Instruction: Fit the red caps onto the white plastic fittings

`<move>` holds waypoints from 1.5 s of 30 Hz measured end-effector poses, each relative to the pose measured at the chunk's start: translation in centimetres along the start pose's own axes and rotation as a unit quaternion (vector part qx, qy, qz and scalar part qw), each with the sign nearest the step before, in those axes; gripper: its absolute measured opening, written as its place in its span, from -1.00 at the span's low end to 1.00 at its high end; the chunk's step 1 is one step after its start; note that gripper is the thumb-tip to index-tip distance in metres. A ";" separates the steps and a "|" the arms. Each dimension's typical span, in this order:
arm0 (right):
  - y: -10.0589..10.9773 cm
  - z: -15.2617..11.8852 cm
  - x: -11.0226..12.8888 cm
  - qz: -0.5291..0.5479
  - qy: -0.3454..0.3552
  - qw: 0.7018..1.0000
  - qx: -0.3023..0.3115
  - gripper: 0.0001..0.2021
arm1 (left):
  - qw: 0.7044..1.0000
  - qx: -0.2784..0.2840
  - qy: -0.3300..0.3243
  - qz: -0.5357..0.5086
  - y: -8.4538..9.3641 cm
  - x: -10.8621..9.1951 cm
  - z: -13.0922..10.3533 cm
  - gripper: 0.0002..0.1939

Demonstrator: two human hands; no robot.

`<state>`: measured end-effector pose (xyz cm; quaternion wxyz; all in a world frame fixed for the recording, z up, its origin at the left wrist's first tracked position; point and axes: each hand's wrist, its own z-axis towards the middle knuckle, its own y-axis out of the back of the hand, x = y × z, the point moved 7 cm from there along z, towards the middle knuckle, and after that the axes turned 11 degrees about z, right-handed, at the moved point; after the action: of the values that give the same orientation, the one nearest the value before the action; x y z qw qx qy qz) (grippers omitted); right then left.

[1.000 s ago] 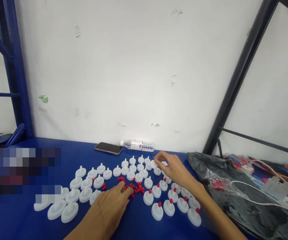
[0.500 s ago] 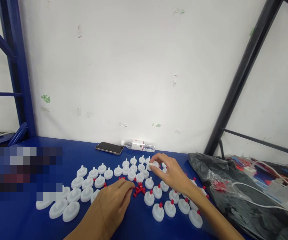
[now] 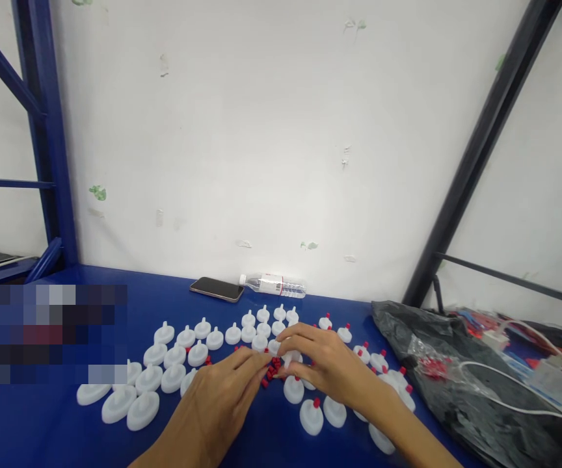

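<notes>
My right hand (image 3: 327, 361) is closed on a white round spout lid (image 3: 291, 357), gripped between thumb and fingers and partly hidden by them. Close beside it, my left hand (image 3: 227, 383) has its fingertips pinched together at a small red cap (image 3: 266, 350), mostly covered by the fingers. Between the hands lies a pile of small red caps (image 3: 272, 369) on the blue table. Bare-spouted white lids (image 3: 173, 377) stand in rows to the left and behind. On the right, several white lids (image 3: 311, 417) carry red caps on their spouts.
A phone (image 3: 216, 289) and a clear plastic bottle (image 3: 274, 285) lie near the wall. At right, a black plastic bag (image 3: 456, 383) sits under a clear bag of red pieces (image 3: 432, 366), with white cables and a power strip beyond. Blue metal posts rise at the left.
My right hand has come from the back rows toward my left hand, bringing a white spout lid over the red pile. My left hand has stayed nearly in place.
</notes>
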<state>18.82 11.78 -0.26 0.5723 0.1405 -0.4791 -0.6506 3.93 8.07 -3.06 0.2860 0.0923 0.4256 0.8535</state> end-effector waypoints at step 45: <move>-0.8 0.1 4.9 0.048 0.133 0.988 -0.063 -0.71 | 0.850 0.156 0.240 -0.443 -0.9 0.8 -0.2 -0.37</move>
<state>16.81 7.42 0.93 0.6691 0.1661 -0.3633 -0.6267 3.61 8.86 -3.96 0.5043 -0.2702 0.6040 0.5548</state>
